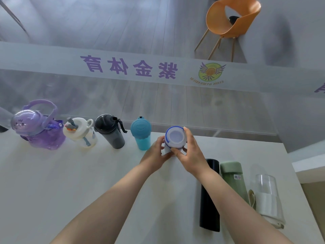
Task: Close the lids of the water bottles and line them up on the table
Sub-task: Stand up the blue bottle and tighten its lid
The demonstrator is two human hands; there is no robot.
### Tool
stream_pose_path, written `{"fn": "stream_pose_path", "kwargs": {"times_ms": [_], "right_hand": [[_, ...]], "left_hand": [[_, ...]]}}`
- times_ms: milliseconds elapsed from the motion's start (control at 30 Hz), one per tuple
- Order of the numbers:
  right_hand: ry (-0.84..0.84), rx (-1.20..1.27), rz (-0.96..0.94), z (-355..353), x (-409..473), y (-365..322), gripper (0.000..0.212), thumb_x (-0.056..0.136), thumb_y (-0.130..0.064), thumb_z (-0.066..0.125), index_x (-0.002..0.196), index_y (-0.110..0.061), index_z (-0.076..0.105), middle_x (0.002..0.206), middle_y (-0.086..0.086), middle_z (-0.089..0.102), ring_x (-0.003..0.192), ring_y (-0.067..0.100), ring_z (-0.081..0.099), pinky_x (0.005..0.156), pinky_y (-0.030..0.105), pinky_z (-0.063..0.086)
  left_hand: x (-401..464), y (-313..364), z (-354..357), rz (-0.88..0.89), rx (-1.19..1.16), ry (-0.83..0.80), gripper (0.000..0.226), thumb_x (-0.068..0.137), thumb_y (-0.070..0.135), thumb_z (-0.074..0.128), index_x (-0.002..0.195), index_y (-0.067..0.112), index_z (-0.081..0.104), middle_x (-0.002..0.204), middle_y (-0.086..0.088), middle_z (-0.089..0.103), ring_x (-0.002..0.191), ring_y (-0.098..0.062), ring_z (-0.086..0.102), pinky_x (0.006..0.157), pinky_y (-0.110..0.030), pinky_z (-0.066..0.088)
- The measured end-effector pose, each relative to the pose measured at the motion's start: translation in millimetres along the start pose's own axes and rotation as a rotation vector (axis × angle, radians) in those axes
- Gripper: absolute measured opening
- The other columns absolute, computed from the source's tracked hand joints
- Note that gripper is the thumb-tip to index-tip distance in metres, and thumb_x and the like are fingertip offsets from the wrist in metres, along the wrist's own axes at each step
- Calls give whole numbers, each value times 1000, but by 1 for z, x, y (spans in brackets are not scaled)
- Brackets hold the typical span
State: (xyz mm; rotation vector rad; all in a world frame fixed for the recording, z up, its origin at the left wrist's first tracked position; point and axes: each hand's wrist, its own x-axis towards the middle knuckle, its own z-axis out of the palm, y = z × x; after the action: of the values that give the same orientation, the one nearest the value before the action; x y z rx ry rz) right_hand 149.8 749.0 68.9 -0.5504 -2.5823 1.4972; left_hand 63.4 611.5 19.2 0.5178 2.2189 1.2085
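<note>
A white bottle with a blue-rimmed white lid (175,137) stands near the table's far edge. My left hand (155,154) grips its body from the left. My right hand (190,152) wraps around the lid from the right. To its left, upright in a row along the far edge, stand a teal bottle (141,132), a dark grey bottle (110,131), a cream bottle with a straw lid (80,132) and a purple bottle with a handle (37,125). At the right lie a black bottle (210,196), a green bottle (233,180) and a clear glass bottle (268,196).
The white table (70,182) ends at a glass wall with purple lettering (128,66) just behind the row. An orange chair (232,20) stands beyond the glass. The table's right edge runs close to the clear bottle.
</note>
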Motion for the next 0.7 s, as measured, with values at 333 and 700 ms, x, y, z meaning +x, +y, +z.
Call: {"fn": "stream_pose_path", "kwargs": {"times_ms": [333, 700], "right_hand": [[-42, -26, -26, -1, 28, -4, 87, 87, -40, 66, 153, -27, 10, 152, -5, 32, 134, 6, 34, 109, 40, 40], [-75, -35, -21, -5, 39, -1, 86, 88, -36, 67, 151, -34, 8, 153, -8, 31, 135, 12, 37, 109, 38, 40]], "left_hand": [[21, 6, -5, 14, -75, 55, 52, 83, 40, 71, 120, 51, 36, 123, 20, 55, 111, -10, 57, 93, -42, 53], [29, 4, -5, 8, -81, 71, 57, 82, 39, 72, 125, 48, 36, 122, 22, 54, 109, -9, 57, 92, -38, 53]]}}
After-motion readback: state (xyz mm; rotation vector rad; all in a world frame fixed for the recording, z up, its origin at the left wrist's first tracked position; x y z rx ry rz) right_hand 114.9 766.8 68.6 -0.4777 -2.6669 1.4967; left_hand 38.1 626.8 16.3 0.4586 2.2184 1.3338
